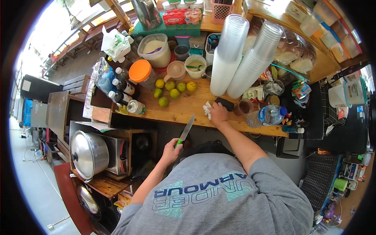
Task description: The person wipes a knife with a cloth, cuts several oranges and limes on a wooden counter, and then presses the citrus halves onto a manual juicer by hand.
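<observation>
Presently, left hand (170,151) holds knife (188,127); right hand (219,113) is at tissue (207,110), centre of frame.
Left hand: closed round the green handle, blade pointing up and slightly right, just off the near edge of the table (196,102). Right hand: on the table, fingers partly curled and touching the crumpled white tissue; whether they grip it, cannot tell. Black object (225,104) just beyond the right hand, brown cup (244,107) to its right, then water bottle (267,116) near the table edge. Green and yellow limes (174,93) loosely grouped left of centre, apart from both hands; orange-lidded tub (140,71) behind them to the left. Two tall stacks of clear cups (232,54) upper right of centre. Lidded pot (90,154) lower left.
</observation>
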A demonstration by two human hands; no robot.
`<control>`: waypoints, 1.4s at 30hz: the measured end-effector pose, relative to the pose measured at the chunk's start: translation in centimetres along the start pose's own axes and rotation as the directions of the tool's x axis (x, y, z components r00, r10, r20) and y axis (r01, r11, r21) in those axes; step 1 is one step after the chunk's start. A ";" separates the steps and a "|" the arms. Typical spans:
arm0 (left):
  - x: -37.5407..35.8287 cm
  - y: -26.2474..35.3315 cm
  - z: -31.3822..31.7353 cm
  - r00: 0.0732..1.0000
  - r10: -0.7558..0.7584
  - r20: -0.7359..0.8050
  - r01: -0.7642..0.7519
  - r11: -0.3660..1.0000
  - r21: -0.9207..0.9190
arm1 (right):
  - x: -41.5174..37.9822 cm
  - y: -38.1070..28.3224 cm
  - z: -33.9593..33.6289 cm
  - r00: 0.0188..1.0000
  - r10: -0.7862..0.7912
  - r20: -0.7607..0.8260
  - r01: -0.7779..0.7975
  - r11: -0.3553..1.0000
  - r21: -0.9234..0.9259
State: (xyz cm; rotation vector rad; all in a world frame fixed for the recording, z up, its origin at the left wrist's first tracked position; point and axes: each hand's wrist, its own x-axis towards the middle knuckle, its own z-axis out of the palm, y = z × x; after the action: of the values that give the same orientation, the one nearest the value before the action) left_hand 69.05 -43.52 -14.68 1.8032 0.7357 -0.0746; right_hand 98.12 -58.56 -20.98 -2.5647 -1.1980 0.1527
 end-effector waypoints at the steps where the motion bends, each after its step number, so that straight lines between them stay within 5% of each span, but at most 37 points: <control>1: 0.1 -0.6 -0.5 1.000 0.002 0.005 -0.002 1.000 -0.003 | 0.0 -0.5 -0.2 0.998 0.052 0.046 -0.051 0.998 -0.021; 4: 0.8 -1.5 -2.3 0.993 0.055 -0.109 -0.053 0.998 0.028 | 0.0 -2.7 -3.1 0.977 0.156 0.147 -0.147 0.987 -0.071; 6: 1.5 -2.9 -3.8 0.986 -0.051 -0.161 0.032 0.993 -0.117 | 1.0 -4.6 -5.7 0.958 0.201 0.205 -0.185 0.978 -0.095; 8: 1.9 -3.0 -6.1 0.985 -0.112 -0.131 0.091 0.984 -0.155 | 2.2 -5.8 -7.2 0.998 0.051 -0.036 -0.049 0.998 0.042; 12: 3.0 -3.2 -9.2 0.983 -0.158 -0.088 0.144 0.977 -0.156 | 10.2 -7.1 -3.5 0.991 0.114 -0.076 -0.094 0.969 0.230; 16: 4.3 -4.0 -11.9 0.985 -0.173 -0.023 0.170 0.980 -0.106 | 16.2 -6.7 0.7 0.892 0.434 0.128 -0.452 0.842 0.294; 18: 5.1 -4.0 -13.4 0.998 0.062 0.002 -0.062 0.981 0.181 | 17.8 -6.0 0.5 0.798 0.484 0.360 -0.592 0.741 0.316; 19: 5.4 -3.4 -13.8 0.998 0.061 0.010 -0.062 0.982 0.179 | 17.5 -5.9 -0.5 0.793 0.491 0.361 -0.599 0.737 0.312; 22: 6.4 -1.8 -14.6 0.971 0.239 0.007 -0.236 0.950 0.203 | 15.0 -5.1 -1.1 0.846 0.355 0.397 -0.497 0.794 0.349; 24: 7.4 -0.6 -15.1 0.953 0.289 0.091 -0.303 0.900 0.314 | 13.1 -4.5 0.1 0.964 0.224 0.145 -0.259 0.918 0.300; 25: 7.9 0.2 -15.4 0.951 0.292 0.099 -0.308 0.900 0.308 | 12.3 -4.8 -0.3 0.962 0.233 0.144 -0.266 0.918 0.294; 27: 8.7 1.6 -16.2 0.891 0.380 0.249 -0.453 0.688 0.567 | 10.9 -5.6 -1.2 0.995 0.068 0.068 -0.085 0.949 0.303; 28: 9.1 2.1 -16.4 0.891 0.378 0.251 -0.452 0.691 0.565 | 10.6 -6.3 -1.5 0.995 0.069 0.073 -0.088 0.949 0.302; 30: 9.7 2.8 -16.6 0.852 0.423 0.308 -0.511 0.545 0.665 | 10.0 -8.0 -1.3 0.974 -0.202 0.102 0.154 0.922 0.355; 42: 10.8 4.4 -14.6 0.830 0.413 0.376 -0.530 0.371 0.762 | 11.0 -11.2 -0.5 0.915 -0.262 0.306 0.195 0.953 0.232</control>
State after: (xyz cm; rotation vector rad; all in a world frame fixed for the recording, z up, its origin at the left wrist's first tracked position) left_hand 75.55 -26.65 -9.96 2.8905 -0.0291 -0.1841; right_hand 97.12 -43.55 -16.56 -2.2620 -1.5096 0.6428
